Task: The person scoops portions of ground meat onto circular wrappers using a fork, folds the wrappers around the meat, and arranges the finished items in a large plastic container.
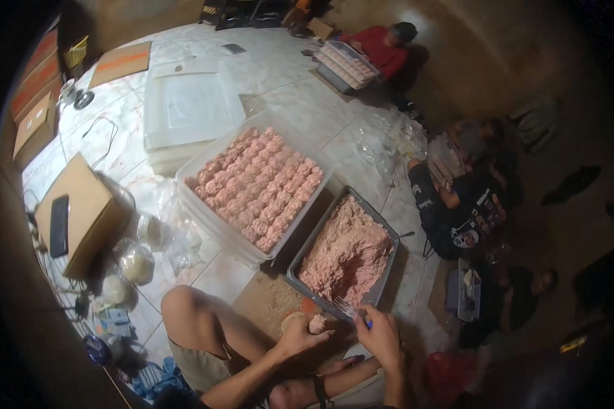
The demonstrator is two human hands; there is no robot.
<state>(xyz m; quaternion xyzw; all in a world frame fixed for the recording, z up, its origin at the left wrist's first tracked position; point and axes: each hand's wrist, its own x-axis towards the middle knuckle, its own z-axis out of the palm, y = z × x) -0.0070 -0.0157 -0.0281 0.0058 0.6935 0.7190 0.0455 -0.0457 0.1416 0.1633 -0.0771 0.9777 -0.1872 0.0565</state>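
Observation:
My left hand (298,337) is closed around a small lump of pink dough-like mixture (318,324), which shows at the top of the fist. In my right hand (378,332) is a metal fork (344,307), its tines at the near rim of a grey plastic tub (292,278). That tub holds a large mass of the pink mixture (360,250) with a hollow at its near side. Beyond it to the left, a translucent plastic container (253,260) holds rows of rough pink balls (256,184).
Cardboard (266,296) lies under the tub, near my bare legs. A lidded translucent container (192,107) stands farther back. At left are a cardboard box (82,220) with a dark phone-like object and several plastic bags (135,260). Several people sit at right, one in red (381,48).

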